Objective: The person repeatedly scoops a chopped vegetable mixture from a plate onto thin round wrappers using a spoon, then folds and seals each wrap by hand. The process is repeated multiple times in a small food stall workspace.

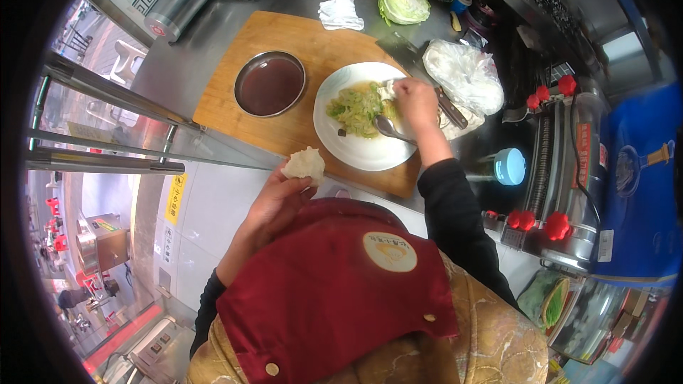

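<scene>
In my left hand (274,203), in front of my apron, is a torn piece of pale flatbread (304,165), its edge ragged. My right hand (418,103) reaches over the right side of a white plate (341,146), fingers pinched at a small pale morsel (386,91); whether it is bread is hard to see. Cooked shredded cabbage (352,110) lies on the plate. A metal spoon (385,126) rests in the dish below my right hand, its handle toward the plate's right rim.
The plate and a round metal pan (270,84) share a wooden board (213,110). Right of the plate lie a brown-handled knife (452,110) and a plastic bag (466,75). A cabbage (403,1) and white cloth (341,13) sit behind; a roller machine (569,163) stands right.
</scene>
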A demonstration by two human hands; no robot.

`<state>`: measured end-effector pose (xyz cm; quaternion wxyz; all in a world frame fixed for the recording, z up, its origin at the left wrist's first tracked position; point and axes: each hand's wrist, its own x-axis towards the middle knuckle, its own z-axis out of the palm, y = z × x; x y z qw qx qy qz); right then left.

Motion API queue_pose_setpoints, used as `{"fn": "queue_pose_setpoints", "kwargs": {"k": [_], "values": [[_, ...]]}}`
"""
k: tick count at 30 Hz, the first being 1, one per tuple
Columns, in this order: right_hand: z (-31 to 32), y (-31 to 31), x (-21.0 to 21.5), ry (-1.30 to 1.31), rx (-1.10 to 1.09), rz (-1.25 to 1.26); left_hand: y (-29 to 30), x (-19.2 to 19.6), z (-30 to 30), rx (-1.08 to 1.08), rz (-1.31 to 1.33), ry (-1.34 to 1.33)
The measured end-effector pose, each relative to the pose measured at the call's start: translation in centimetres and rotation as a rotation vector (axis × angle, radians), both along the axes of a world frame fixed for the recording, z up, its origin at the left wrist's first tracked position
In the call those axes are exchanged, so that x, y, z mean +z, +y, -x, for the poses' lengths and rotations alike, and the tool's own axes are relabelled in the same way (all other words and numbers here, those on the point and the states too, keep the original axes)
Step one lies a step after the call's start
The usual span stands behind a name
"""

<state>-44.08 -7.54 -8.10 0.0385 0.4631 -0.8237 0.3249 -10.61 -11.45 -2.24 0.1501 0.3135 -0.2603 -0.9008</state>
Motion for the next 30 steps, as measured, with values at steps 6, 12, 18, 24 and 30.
{"fn": "queue_pose_setpoints", "kwargs": {"k": [6, 12, 18, 24, 30], "values": [[-0.9, -1.5, -0.6, 0.305, 0.17, -0.247, 0.0, 0.0, -0.3, -0.004, -0.012, 0.027], [1.1, 0.2, 1.1, -0.241, -0.092, -0.06, -0.3, 0.2, -1.0, 0.026, -0.016, 0.024], [-0.9, -2.0, -0.8, 0.287, 0.12, -0.151, -0.3, 0.4, -0.4, -0.014, -0.014, 0.027], [0.5, 0.0, 0.3, -0.083, -0.042, -0.134, -0.4, 0.4, -0.5, -0.017, -0.017, 0.03], [0.2, 1.8, 0.2, 0.143, 0.05, -0.369, -0.7, 0.2, -0.5, -0.035, -0.004, 0.024]]}}
